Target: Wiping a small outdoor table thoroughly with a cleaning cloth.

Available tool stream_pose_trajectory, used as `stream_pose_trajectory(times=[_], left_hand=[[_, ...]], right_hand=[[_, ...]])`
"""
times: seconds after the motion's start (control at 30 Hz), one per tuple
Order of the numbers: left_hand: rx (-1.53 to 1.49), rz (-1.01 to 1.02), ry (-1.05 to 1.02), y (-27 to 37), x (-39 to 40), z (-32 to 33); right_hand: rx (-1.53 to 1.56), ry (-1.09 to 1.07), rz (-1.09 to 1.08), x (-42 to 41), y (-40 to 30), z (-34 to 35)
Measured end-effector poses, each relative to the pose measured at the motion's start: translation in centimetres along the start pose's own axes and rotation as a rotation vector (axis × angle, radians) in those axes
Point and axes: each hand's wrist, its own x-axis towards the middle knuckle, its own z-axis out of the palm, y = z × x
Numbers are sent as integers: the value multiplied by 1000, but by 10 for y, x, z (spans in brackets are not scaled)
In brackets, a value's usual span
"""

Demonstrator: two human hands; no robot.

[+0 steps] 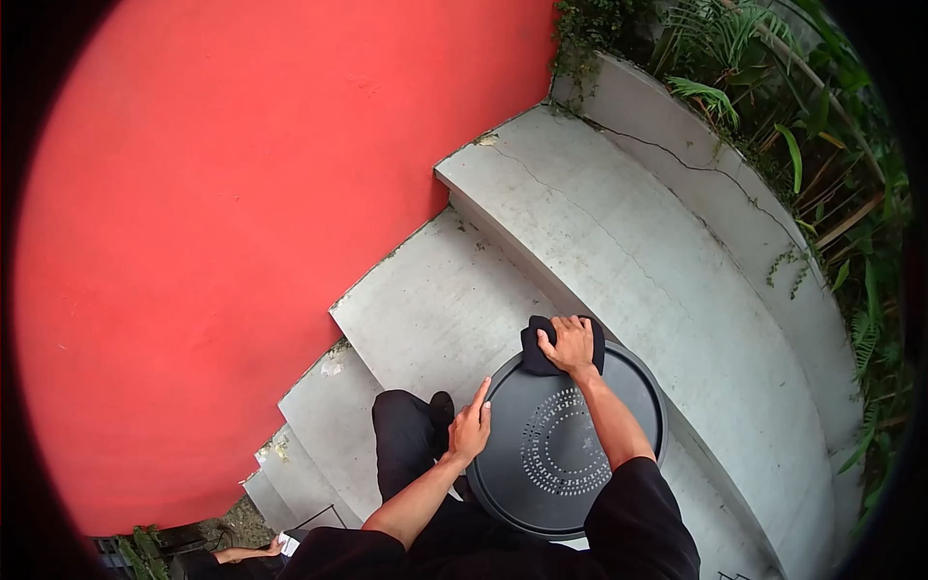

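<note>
A large round dark grey tray with rings of pale printed marks lies before me, just above my lap. My right hand is closed on a black cloth and presses it on the tray's far rim. At the left rim, my left hand steadies the tray, index finger stretched along the edge and thumb near it. The underside of the tray, and what bears it, are hidden.
Grey concrete steps run beside a red wall. A curved low wall borders green plants at the right. Another person's hand holds something white at the lower left.
</note>
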Motion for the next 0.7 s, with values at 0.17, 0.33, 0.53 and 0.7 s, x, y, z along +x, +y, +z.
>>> stream_pose_trajectory(times=[0.17,0.33,0.53,0.7], left_hand=[[-1,-7,-5,1,-2,-1],[-17,10,11,1,0,1],[-3,32,26,-6,-3,1],[-42,46,15,1,-1,1]], right_hand=[[-221,52,481,-44,77,-29],[-330,-9,962,-171,108,-84],[-144,164,1155,-300,37,-114],[32,275,1265,-296,39,-118]])
